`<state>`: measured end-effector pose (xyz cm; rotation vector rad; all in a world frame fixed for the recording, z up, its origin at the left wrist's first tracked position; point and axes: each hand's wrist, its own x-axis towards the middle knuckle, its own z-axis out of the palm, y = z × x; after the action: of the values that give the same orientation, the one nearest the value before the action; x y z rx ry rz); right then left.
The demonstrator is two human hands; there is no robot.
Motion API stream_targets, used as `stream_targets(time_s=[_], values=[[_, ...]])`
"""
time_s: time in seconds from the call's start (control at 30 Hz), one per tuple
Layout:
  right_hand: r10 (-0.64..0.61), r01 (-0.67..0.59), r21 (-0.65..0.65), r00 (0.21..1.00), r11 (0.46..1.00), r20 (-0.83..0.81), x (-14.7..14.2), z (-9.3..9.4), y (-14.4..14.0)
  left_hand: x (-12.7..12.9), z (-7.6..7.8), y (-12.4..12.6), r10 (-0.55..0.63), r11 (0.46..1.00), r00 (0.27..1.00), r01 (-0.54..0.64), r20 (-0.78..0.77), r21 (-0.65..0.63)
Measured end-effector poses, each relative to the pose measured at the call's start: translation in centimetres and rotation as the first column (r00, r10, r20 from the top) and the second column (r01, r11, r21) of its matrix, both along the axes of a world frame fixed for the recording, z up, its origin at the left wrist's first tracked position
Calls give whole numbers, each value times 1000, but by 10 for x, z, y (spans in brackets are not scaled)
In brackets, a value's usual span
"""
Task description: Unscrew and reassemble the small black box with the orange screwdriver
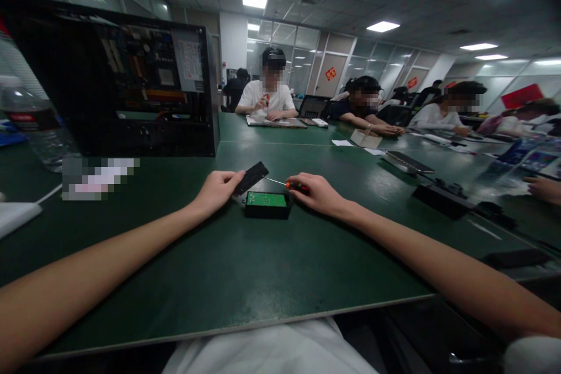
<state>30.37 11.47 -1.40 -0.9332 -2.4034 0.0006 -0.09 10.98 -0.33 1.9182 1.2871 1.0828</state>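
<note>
The flat black rectangular cover [250,177] is already held off the small black box with its exposed green circuit board [266,203] on the green surface [245,280] by the left hand [217,190], pinched just left above the box, while a thin orange-handled screwdriver [293,186] is gripped in the closed right hand [318,194] just right of it, so opening appears done.

Dim overall, lit from above by rectangular white ceiling light panels [255,0], brightest at far right. Soft sheen on the dark green matte bench [245,269] beyond the left hand [215,190]. Strong wide-angle bending at edges; bench corners blurred.
</note>
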Motion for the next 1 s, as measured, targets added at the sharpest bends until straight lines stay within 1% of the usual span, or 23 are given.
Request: stream_targets(time_s=[0.07,0.17,0.23,0.3,0.4,0.43,0.5,0.57,0.63,0.73,0.8,0.87,0.93,0.97,1.0], values=[[-21,21,-11,999,1000,24,0,-1,1,-3,1,4,9,1000,998,-8,-56,3],[-49,51,-29,995,998,82,-1,-1,-1,-6,5,3,20,999,985,-13,-170,46],[-71,75,-34,991,997,110,-2,1,-4,-6,7,2,36,996,968,-16,-247,85],[-59,62,-29,994,998,93,-4,6,-9,-6,9,0,37,995,962,-9,-271,101],[53,-53,-49,999,997,-5,-12,15,-20,-5,8,0,19,996,973,1,-229,86],[93,-94,-63,996,994,-16,-16,18,-25,-5,8,0,17,997,978,-1,-207,77],[141,-138,-93,990,986,20,-27,23,-35,-4,8,-1,17,998,988,-8,-156,56],[154,-144,-115,985,983,83,-40,24,-43,-2,8,-2,5,999,996,-2,-93,33],[160,-147,-132,982,980,96,-52,24,-50,1,9,-4,-25,1000,1000,25,-17,5],[192,-187,-131,981,974,22,-60,27,-56,6,10,-9,-81,996,995,82,61,-21],[182,-188,-104,981,977,-63,-54,37,-55,8,10,-12,-104,993,991,108,85,-44],[93,-103,-60,983,993,-156,-35,53,-47,11,10,-15,-96,990,988,107,124,-88],[-73,72,-12,971,997,-229,-1,70,-30,14,9,-17,-76,983,978,106,195,-148],[-171,180,14,954,984,-247,23,77,-19,16,8,-18,-75,977,969,119,236,-180],[-276,295,44,929,954,-245,49,83,-7,18,6,-19,-82,968,958,143,275,-209]])
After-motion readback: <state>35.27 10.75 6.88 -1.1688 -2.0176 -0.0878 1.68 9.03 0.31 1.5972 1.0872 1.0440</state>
